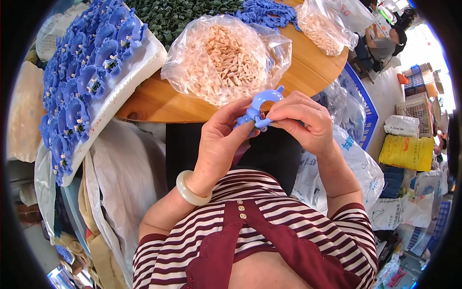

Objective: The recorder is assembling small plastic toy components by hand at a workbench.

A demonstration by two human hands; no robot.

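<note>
A blue plastic toy part (260,109) with a curved, shell-like top and a small pointed tip is held up between my hands, just off the table's near edge. My left hand (225,132) grips its lower left side with thumb and fingers. From the right, my right hand (304,120) pinches at the part's right side; whether a small piece sits between those fingertips is hidden. Beyond my hands, a clear plastic bag (178,65) lies open on the table, heaped with small cream-coloured pieces (231,55).
On the round wooden table (308,72) lie dark green pieces (168,17), small blue pieces (269,13) and another bag of cream pieces (320,31). A white foam board (156,53) at left carries rows of blue parts (77,82). A blue crate (368,111) stands right; another person (385,45) sits beyond.
</note>
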